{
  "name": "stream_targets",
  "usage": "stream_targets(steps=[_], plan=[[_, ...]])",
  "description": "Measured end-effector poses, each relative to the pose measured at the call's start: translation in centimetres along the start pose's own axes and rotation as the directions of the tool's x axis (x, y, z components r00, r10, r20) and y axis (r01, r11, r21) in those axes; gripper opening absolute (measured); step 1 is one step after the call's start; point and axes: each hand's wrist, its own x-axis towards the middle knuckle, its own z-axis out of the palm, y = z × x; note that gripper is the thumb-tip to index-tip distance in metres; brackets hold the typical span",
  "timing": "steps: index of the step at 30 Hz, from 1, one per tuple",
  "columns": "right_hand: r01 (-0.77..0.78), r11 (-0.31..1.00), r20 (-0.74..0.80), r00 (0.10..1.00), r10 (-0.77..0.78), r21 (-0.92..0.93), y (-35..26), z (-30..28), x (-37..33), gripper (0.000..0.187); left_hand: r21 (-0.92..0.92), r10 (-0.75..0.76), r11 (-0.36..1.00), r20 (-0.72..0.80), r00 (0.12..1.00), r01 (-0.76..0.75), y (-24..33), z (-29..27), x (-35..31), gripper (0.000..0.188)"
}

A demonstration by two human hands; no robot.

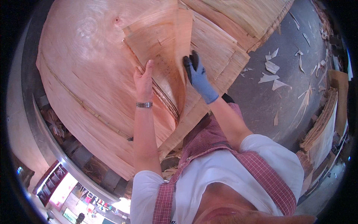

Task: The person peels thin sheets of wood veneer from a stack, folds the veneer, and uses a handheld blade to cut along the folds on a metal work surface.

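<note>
My left hand (143, 82), bare with a metal-band wristwatch (144, 105), grips the layered edge of a few thin wood veneer sheets (158, 41), thumb uppermost. These sheets bow upward into a curl, and their stacked edges run down toward my body. My right hand (199, 76) wears a blue knit glove with dark fingers. It rests against the right side of the curled sheets, thumb and fingers a little apart. Beneath both hands lie more flat veneer sheets (220, 48).
A broad veneer sheet (85, 59) spreads left, with a thin bamboo-like stick (84, 104) across it. More veneer (242, 15) is stacked at the far right. Torn scraps (272, 67) litter the grey floor (257, 104). Another veneer stack (320, 123) stands at the right.
</note>
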Motion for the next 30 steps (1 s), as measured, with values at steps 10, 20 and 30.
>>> stream_targets(steps=[10,20,30], plan=[[0.411,0.715,0.123,0.900,-0.419,-0.565,-5.5,3.0,-2.1,0.081,0.006,-0.019,1.000,0.042,0.999,0.019,-0.4,-0.4,0.4,0.031],[0.003,0.997,0.165,0.986,0.009,-0.071,-2.1,2.7,1.1,0.056,0.049,0.004,0.999,-0.008,1.000,-0.003,-0.4,-0.4,0.2,0.024],[-0.139,0.960,0.187,0.978,0.095,0.242,-0.1,2.3,1.0,0.044,-0.003,-0.016,1.000,-0.032,0.999,0.016,-0.3,-0.5,0.0,0.028]])
